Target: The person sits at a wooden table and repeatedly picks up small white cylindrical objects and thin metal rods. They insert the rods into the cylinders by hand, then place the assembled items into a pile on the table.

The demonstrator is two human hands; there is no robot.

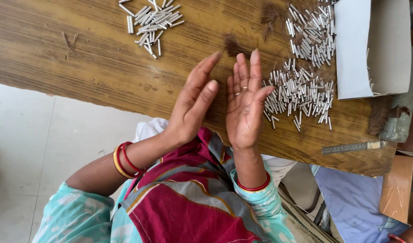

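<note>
Nearest the camera, the counter's near edge [125, 105] runs slanted across the view, and both hands hang right over it. The left hand [193, 105] is flat with fingers straight, palm turned toward the right hand [244, 105], which is open too, palm up, fingers a bit spread. Neither holds anything, and there's a narrow gap between them.

Just beyond the right hand's fingertips sits a loose pile of small metal pins [298, 94], close to the counter's edge, a few strays even nearer to it. Past that, a second pile [312, 36] is butted against an open cardboard box [373, 49]; the box is cut off at the top, so I can't see what's inside. A steel ruler [350, 147] lies along the edge by the box.

Far across from the left hand is a third pile [152, 22], with plenty of bare wood between.
</note>
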